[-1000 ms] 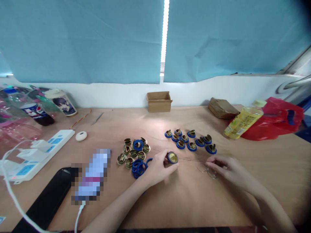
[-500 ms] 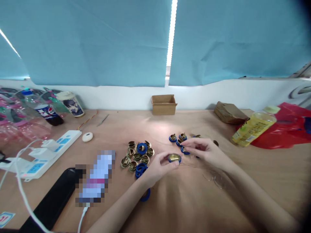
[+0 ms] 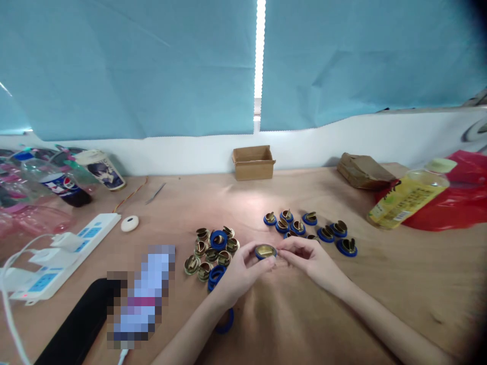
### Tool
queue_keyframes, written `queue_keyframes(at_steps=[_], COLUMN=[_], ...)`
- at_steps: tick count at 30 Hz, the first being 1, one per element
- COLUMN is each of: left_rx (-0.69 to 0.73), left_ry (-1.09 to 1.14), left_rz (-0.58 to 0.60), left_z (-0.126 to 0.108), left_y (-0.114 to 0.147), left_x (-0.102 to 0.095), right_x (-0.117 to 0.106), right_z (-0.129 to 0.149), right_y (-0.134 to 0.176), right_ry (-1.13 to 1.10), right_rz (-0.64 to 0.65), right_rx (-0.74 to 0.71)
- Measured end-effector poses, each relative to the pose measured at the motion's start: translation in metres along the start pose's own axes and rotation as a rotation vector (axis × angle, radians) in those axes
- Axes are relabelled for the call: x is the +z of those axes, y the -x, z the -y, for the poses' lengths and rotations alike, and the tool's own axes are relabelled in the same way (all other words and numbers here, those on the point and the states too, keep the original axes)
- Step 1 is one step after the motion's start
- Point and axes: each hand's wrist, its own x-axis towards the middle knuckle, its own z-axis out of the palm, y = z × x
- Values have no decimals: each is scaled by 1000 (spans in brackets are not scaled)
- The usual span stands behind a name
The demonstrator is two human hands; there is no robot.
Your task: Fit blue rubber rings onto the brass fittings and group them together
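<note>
My left hand [image 3: 247, 266] is closed round a brass disc with a blue rim [image 3: 265, 251], thumb along its near edge. At the right edge of that disc, the thumb and fingertips of my right hand [image 3: 310, 258] are pinched together and seem to touch the rim. Left of my left hand lies a pile of brass discs with raised flaps [image 3: 200, 248]; one blue ring [image 3: 219, 240] rests on top. More blue rings [image 3: 216, 276] lie stacked beside my left wrist, partly hidden by it. Beyond my right hand stand several blue-rimmed brass pieces [image 3: 298, 227] with raised flaps.
A small open cardboard box [image 3: 253, 170] stands against the wall. On the left are a phone [image 3: 146, 291], a black case [image 3: 81, 322], a power strip [image 3: 72, 258] and bottles. A yellow-labelled bottle [image 3: 409, 197], red bag [image 3: 437, 208] and brown paper packet [image 3: 365, 171] lie right.
My right hand has moved left and nearer, from the blue-rimmed pieces to the disc in my left hand. The view has shifted slightly, and more of the right-hand pieces show.
</note>
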Motion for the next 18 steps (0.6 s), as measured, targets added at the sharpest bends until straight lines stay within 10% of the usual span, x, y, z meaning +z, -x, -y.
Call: queue_keyframes(at_steps=[10, 18], left_rx=[57, 122], left_ry=[-71, -275], left_rz=[97, 18], left_z=[-1, 9], left_y=[0, 1], left_x=[-3, 2], right_x=[1, -10], right_z=[6, 4], right_y=[5, -2], right_ry=[316, -206], right_rz=[-46, -49], right_rx=[-227, 145])
